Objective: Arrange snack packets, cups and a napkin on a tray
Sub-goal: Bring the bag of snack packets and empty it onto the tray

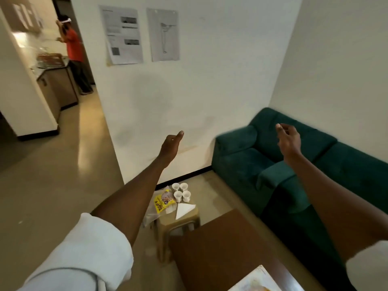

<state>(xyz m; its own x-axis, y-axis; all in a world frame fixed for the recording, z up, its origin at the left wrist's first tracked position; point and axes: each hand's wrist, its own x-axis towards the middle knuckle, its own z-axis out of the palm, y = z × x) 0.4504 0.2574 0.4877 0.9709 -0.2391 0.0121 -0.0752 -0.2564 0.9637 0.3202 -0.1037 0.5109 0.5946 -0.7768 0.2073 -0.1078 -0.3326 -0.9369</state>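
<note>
Both my arms are stretched forward in the air, high above the things below. My left hand [170, 147] holds nothing, fingers curled loosely with the thumb sticking up. My right hand [289, 139] is also empty, fingers loosely apart, in front of the sofa. Far below, a small tan plastic stool [190, 216] carries several white cups [181, 192] in a cluster, a yellow snack packet [162, 202] beside clear packets, and a white folded napkin [184, 209]. At the bottom right edge a light tray-like thing [255, 280] lies on the brown table, only partly visible.
A brown wooden table [222, 250] stands near me, right of the stool. A green sofa [273, 164] fills the right side against the white wall. At far left another person in an orange shirt [72, 46] stands by a kitchen counter. Tan floor stretches left.
</note>
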